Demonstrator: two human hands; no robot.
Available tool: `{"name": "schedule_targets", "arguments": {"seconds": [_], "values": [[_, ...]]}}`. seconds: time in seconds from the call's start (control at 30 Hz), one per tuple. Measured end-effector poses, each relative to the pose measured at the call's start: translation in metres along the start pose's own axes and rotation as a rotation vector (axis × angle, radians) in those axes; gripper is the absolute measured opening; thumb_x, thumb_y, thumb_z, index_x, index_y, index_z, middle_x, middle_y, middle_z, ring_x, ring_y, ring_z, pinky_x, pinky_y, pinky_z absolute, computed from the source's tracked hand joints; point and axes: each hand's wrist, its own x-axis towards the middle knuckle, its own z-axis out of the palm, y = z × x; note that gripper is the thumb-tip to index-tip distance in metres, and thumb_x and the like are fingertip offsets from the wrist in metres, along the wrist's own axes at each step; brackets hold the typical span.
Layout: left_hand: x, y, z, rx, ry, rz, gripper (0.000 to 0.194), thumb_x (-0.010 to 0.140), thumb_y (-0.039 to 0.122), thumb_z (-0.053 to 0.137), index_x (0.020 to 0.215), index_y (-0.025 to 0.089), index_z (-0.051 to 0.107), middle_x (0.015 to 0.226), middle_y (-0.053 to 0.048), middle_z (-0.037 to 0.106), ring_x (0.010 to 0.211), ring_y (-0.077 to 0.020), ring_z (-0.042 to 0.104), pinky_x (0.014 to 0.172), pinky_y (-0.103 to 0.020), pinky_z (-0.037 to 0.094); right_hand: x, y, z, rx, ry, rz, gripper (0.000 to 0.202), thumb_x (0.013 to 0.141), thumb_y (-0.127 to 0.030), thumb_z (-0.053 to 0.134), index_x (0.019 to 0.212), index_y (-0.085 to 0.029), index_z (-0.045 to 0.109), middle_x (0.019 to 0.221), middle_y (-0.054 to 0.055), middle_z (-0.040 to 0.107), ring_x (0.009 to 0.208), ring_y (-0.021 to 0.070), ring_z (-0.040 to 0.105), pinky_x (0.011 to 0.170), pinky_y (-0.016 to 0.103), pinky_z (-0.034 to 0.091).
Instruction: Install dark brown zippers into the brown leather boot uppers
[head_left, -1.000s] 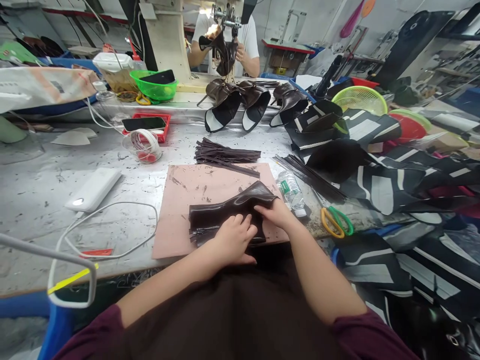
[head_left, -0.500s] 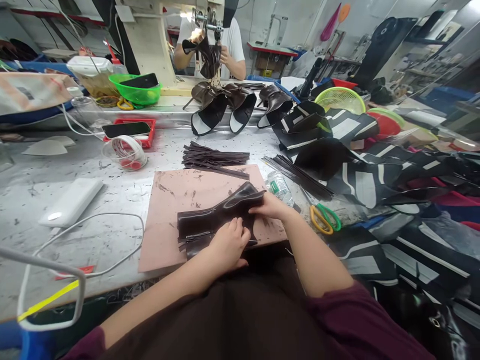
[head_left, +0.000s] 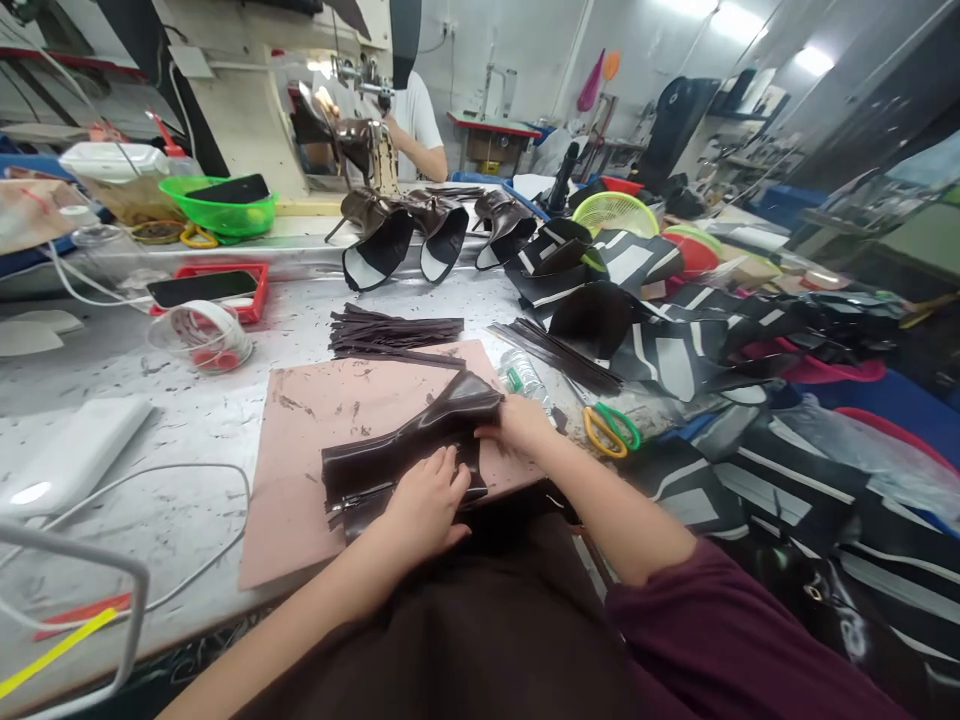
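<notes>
A dark brown leather boot upper (head_left: 397,440) lies on its side on a pink board (head_left: 289,480), its shaft towards the left. A zipper (head_left: 367,497) runs along its lower part. My left hand (head_left: 429,492) rests on the near side of the upper, fingers laid out over the leather and thumb apart. At the right end, my right hand (head_left: 519,428) grips the edge of the upper between thumb and fingers; some fingertips are hidden by the leather. Beyond the board is a bundle of dark strips (head_left: 394,333).
Scissors (head_left: 609,430) and a plastic bottle (head_left: 523,375) lie right of the board. Stacked dark pieces (head_left: 675,350) crowd the right side. Several boot uppers (head_left: 375,240) stand at the back, before a sewing machine (head_left: 255,110) and another person (head_left: 420,125). Left are tape (head_left: 199,335) and a white cable (head_left: 244,480).
My view has turned right, so the bench appears shifted left and lower. Both hands stay at about the same places on the upper. The other person's piece at the machine has changed position.
</notes>
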Motion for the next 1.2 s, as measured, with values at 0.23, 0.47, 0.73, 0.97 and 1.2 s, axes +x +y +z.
{"name": "schedule_targets", "arguments": {"seconds": [0.23, 0.47, 0.73, 0.97, 1.2], "values": [[-0.002, 0.002, 0.004, 0.015, 0.074, -0.044, 0.057, 0.068, 0.04, 0.062, 0.115, 0.01, 0.051, 0.128, -0.021, 0.044, 0.116, -0.0306, 0.043, 0.088, -0.039, 0.041, -0.011, 0.04, -0.041, 0.018, 0.111, 0.186, 0.024, 0.084, -0.021, 0.039, 0.1, -0.018, 0.057, 0.089, 0.004, 0.065, 0.077, 0.0146, 0.06, 0.069, 0.025, 0.043], [-0.019, -0.007, 0.009, -0.093, 0.357, -0.087, 0.04, 0.076, 0.036, 0.055, 0.109, 0.013, 0.053, 0.119, -0.014, 0.053, 0.107, -0.024, 0.051, 0.088, -0.036, 0.045, 0.007, 0.011, -0.022, 0.003, 0.019, 0.167, 0.021, 0.078, -0.014, 0.046, 0.092, -0.018, 0.062, 0.084, 0.007, 0.067, 0.08, 0.0191, 0.062, 0.067, 0.025, 0.042], [-0.077, -0.023, 0.001, -0.094, 0.562, -0.124, 0.019, 0.084, 0.026, 0.044, 0.093, 0.016, 0.058, 0.098, -0.009, 0.062, 0.092, -0.0198, 0.057, 0.081, -0.035, 0.048, -0.002, -0.006, 0.005, -0.022, 0.033, 0.22, 0.031, 0.086, -0.025, 0.036, 0.113, -0.016, 0.051, 0.094, 0.014, 0.064, 0.08, 0.0216, 0.062, 0.064, 0.026, 0.043], [-0.101, -0.023, 0.011, -0.048, 0.645, -0.106, 0.015, 0.082, 0.02, 0.046, 0.093, 0.017, 0.056, 0.099, -0.009, 0.061, 0.094, -0.0206, 0.056, 0.082, -0.035, 0.047, 0.035, -0.017, -0.014, -0.172, 0.169, 0.177, 0.032, 0.084, -0.011, 0.037, 0.113, -0.012, 0.05, 0.113, 0.017, 0.053, 0.107, 0.0251, 0.048, 0.085, 0.033, 0.037], [-0.127, -0.051, 0.041, 0.043, 0.779, -0.336, 0.032, 0.082, 0.027, 0.043, 0.113, 0.017, 0.045, 0.118, -0.016, 0.049, 0.113, -0.0277, 0.044, 0.086, -0.042, 0.041, 0.125, -0.003, -0.046, -0.29, 0.04, 0.275, 0.029, 0.085, -0.031, 0.05, 0.109, -0.015, 0.052, 0.111, 0.007, 0.054, 0.097, 0.0197, 0.054, 0.082, 0.042, 0.045]]}}
